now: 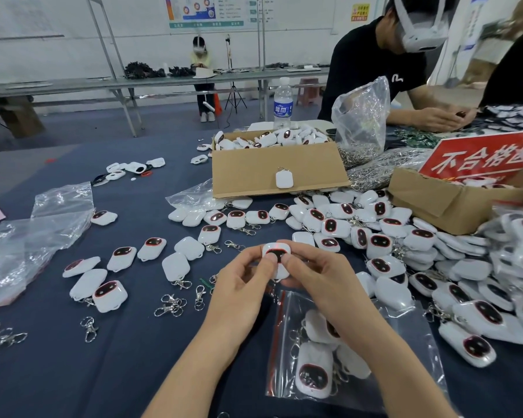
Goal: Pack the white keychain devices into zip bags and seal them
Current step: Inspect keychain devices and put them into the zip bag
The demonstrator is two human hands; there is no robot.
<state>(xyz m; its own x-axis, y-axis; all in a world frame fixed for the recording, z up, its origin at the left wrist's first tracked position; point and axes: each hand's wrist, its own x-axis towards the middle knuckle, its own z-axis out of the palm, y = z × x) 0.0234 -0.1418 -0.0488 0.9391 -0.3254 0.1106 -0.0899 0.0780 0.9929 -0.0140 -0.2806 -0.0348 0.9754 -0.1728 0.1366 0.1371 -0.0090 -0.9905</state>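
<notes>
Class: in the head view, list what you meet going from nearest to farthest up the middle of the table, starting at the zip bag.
zip bag → held keychain device → cardboard box → water bottle

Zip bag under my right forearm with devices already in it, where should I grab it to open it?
Probably the red zip strip along the left edge of the zip bag, approached from the left by the left hand once the white device is down. That edge lies bare on the cloth; packed devices bulge the middle and the right forearm crosses the top.
</notes>
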